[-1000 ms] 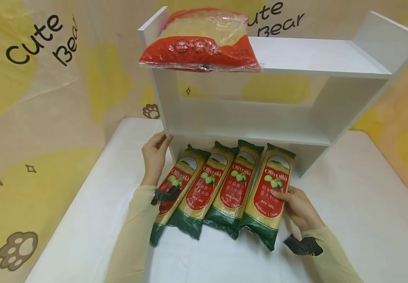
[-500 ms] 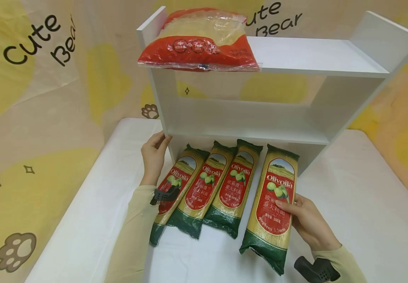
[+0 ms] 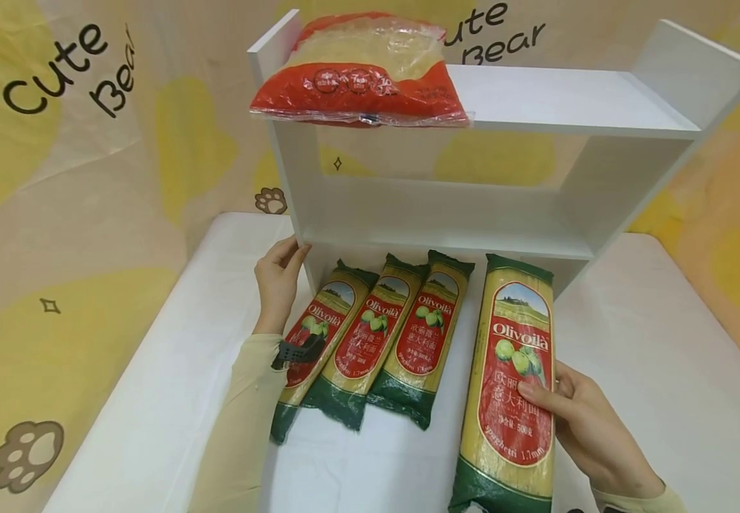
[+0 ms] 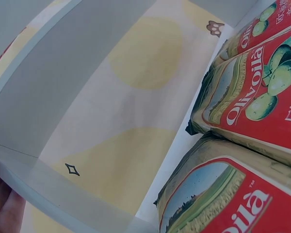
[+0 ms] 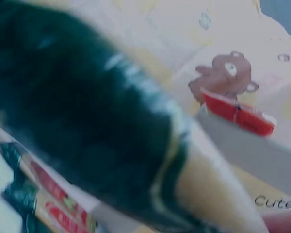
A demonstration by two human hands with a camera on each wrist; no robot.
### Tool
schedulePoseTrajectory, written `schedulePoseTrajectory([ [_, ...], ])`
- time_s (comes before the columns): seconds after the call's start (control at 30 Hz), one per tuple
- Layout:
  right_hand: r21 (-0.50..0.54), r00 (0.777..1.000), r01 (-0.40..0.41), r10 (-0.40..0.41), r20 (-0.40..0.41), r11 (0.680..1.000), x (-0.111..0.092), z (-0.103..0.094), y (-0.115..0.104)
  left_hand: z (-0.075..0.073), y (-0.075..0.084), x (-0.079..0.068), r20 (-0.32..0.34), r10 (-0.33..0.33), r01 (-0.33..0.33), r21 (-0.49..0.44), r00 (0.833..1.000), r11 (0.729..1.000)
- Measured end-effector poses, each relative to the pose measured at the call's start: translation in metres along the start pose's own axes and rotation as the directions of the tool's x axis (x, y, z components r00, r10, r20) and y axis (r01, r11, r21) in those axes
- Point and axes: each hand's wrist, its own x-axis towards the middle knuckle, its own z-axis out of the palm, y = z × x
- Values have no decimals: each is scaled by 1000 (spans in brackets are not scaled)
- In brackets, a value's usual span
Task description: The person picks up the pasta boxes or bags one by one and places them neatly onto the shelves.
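My right hand [image 3: 594,427] grips a green-ended spaghetti packet [image 3: 517,370] by its right side, thumb across the red label. The packet is raised and tilted, apart from the others; in the right wrist view its green end [image 5: 87,107] fills much of the frame, blurred. My left hand [image 3: 278,278] pinches the front edge of the white shelf unit's left side panel [image 3: 293,185]. To the right of that hand, several like spaghetti packets [image 3: 370,335] lie side by side, their far ends under the lowest shelf board.
A red bag of yellowish pasta [image 3: 363,78] lies on the top board's left, overhanging its front edge. The shelf unit's right side panel [image 3: 697,78] slants outward. White cloth [image 3: 357,470] covers the table; a printed curtain [image 3: 88,214] hangs behind.
My right hand has drawn its spaghetti packet toward me, up and a little right, away from the row. My left hand stays on the side panel.
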Motion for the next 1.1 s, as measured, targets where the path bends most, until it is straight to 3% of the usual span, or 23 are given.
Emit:
schedulePoseTrajectory([
  [0.17,40,998,33,-35,60,999,-11,-3,-2,0,1,0,2,-2,2,-8,1000,1000],
  [0.4,80,994,59,-66,86,995,-24,-4,-8,-1,1,1,-6,5,-5,-21,1000,1000],
  [0.63,92,996,4,-12,84,996,-37,-7,-24,-1,2,1,-1,-5,5,-31,1000,999],
  [0.87,105,992,18,-31,120,994,-45,-16,-34,-2,1,2,0,-7,7,-30,1000,1000],
  [1.1,95,985,122,-132,110,988,-45,-25,-46,-3,1,1,-8,-7,7,-22,1000,1000],
])
